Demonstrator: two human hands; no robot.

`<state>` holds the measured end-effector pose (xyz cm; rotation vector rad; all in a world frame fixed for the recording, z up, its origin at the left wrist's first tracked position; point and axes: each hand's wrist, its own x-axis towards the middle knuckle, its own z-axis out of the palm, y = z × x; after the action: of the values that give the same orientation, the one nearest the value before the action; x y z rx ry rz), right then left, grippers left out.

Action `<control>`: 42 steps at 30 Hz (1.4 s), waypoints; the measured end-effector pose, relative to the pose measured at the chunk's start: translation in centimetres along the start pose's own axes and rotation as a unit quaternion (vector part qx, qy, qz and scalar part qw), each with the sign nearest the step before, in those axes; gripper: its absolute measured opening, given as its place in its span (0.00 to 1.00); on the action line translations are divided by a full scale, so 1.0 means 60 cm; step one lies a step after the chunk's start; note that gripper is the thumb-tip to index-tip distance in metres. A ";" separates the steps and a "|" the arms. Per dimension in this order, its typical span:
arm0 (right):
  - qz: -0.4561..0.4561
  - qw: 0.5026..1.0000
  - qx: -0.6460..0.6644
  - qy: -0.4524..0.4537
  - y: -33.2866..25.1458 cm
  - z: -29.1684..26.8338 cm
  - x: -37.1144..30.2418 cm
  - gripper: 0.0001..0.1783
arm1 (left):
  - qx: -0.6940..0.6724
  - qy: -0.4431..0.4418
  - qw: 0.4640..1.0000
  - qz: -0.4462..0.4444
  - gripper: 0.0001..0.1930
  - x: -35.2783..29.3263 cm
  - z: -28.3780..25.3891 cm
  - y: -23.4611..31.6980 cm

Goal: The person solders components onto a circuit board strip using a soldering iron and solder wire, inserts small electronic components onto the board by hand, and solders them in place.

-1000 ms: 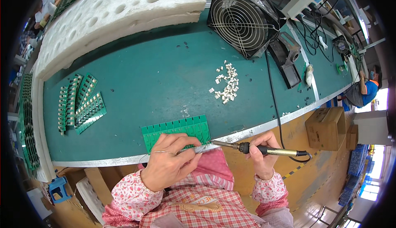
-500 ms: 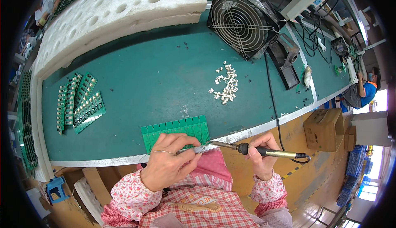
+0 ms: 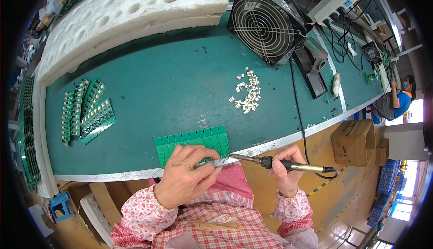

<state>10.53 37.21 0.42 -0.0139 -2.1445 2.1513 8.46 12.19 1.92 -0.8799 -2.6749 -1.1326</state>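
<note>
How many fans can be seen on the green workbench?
2. A large round wire-guard fan stands at the far edge of the bench. A small fan sits further right. Others may be hidden.

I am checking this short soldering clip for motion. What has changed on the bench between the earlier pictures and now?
Nothing has visibly changed. The left hand still holds the green circuit board panel at the bench edge, and the right hand still holds the soldering iron with its tip at the panel's right corner. The white connectors and the stacked green boards lie where they were.
</note>
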 end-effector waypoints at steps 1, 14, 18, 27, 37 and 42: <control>0.003 1.000 -0.003 0.003 -0.001 0.000 -0.001 0.13 | 0.000 0.001 1.000 0.000 0.08 0.000 0.000 0.000; -0.036 0.998 0.024 0.040 0.002 0.005 -0.014 0.11 | -0.042 -0.001 0.999 -0.013 0.09 -0.002 -0.012 -0.002; -0.034 0.999 -0.004 0.025 0.008 0.015 -0.018 0.11 | -0.048 -0.001 0.999 -0.014 0.09 -0.004 -0.013 -0.004; -0.038 0.999 0.008 0.003 0.011 0.022 -0.015 0.12 | -0.043 0.001 0.999 -0.017 0.08 -0.002 -0.011 -0.004; -0.042 0.999 -0.005 0.008 0.012 0.022 -0.020 0.12 | -0.051 0.007 0.998 -0.025 0.07 -0.004 -0.007 -0.005; -0.050 0.998 -0.018 0.015 0.015 0.022 -0.022 0.12 | -0.047 0.013 0.999 -0.021 0.09 -0.001 -0.008 -0.005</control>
<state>11.70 35.78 -0.58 0.0577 -2.1203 2.0440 8.31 11.66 2.06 -0.8219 -2.6505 -1.2802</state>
